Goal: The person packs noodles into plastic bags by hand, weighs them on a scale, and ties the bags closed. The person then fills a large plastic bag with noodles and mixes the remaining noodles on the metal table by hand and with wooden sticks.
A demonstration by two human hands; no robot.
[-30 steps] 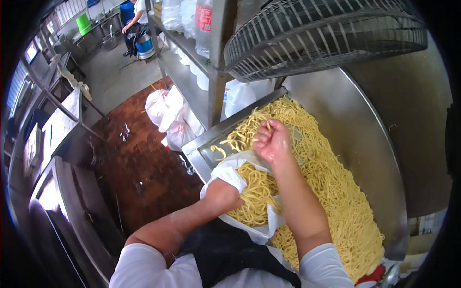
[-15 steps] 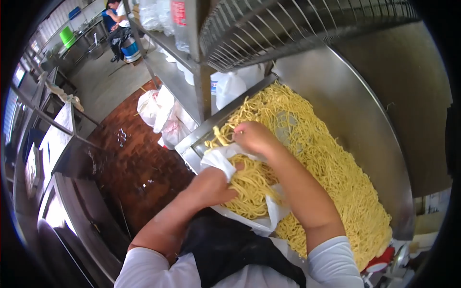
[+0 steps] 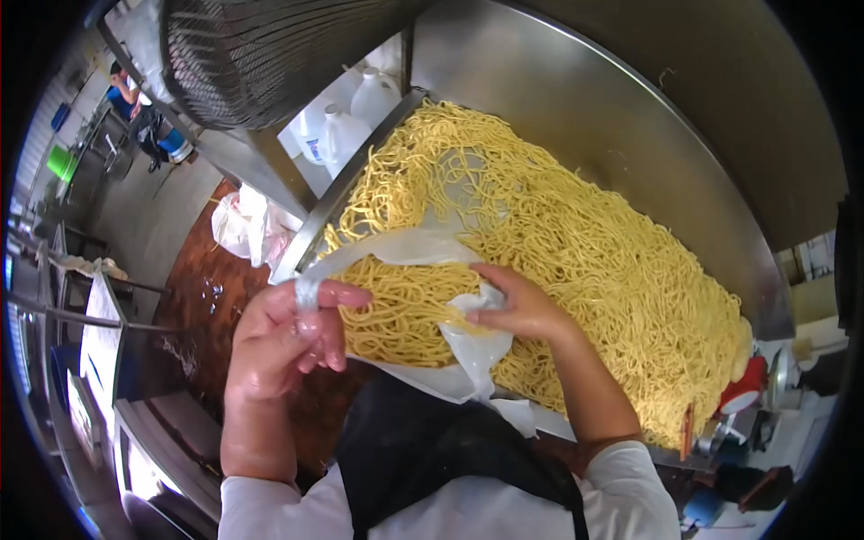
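A white plastic bag (image 3: 364, 252) with its mouth spread wide is filled with yellow noodles (image 3: 396, 310). Its left handle loops round the fingers of my left hand (image 3: 274, 346), which are partly curled and look wet. On the other side, my right hand (image 3: 522, 306) grips the bag's right edge between thumb and fingers. The bag is at the near left edge of a metal tray (image 3: 310, 238), in front of my black apron (image 3: 432, 459). A large heap of loose noodles (image 3: 612, 288) covers most of the tray, thinner towards the back left.
A fan (image 3: 261, 63) with a wire guard hangs over the back left. Behind the tray's left edge stand several white plastic jugs (image 3: 342, 135). White bags (image 3: 247, 225) lie on the reddish floor (image 3: 193, 306). A person (image 3: 135, 99) sits far back at the left.
My right hand has left the loose noodles at the back and now holds the bag's right edge. My left hand has moved left, pulling the mouth wider. The view has turned right.
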